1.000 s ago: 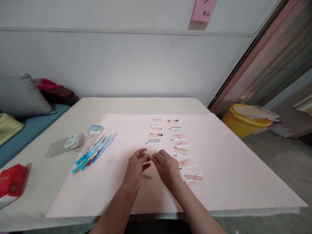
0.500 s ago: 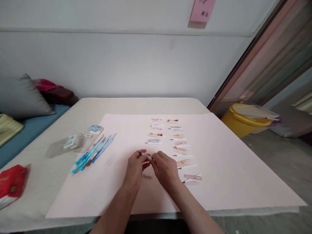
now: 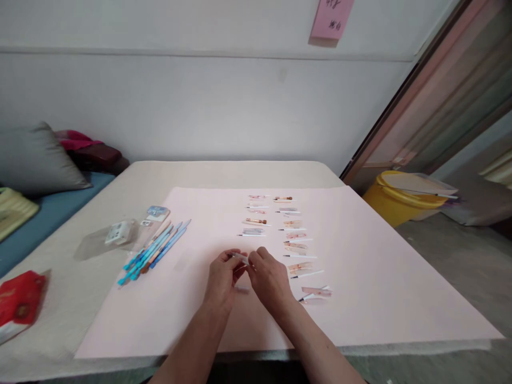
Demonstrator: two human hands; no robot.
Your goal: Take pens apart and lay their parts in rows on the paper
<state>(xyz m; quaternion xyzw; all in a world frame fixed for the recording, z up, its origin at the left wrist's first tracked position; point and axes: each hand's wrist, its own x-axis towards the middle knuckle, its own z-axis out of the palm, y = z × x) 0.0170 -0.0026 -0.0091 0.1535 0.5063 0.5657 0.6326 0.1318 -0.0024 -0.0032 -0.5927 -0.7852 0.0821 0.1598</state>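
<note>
My left hand (image 3: 222,274) pinches a slim, pale pen part (image 3: 240,257), its thin dark end pointing left. My right hand (image 3: 269,274) is closed at the other end of that part, and the fingers hide where it stops. Beneath the hands a small, pale translucent piece (image 3: 241,289) lies on the pink sheet (image 3: 372,288). Taken-apart pens lie in two columns beyond and to the right: white refills (image 3: 307,274) beside clear barrels with pinkish or orange tints. Nearest my right forearm is a pinkish pen barrel (image 3: 317,291) crossing a white refill.
Several blue and beige pens (image 3: 156,248) lie in a bundle at the left. Behind them are a clear plastic sleeve (image 3: 154,216) and a white block-like item (image 3: 119,232). A red packet (image 3: 21,298) sits at the table's left edge; a yellow bucket (image 3: 394,202) stands off its right side.
Both hands stay over the same spot with the pen part between them. My right hand has shifted slightly left, and the pale part shows a little differently between the fingers.
</note>
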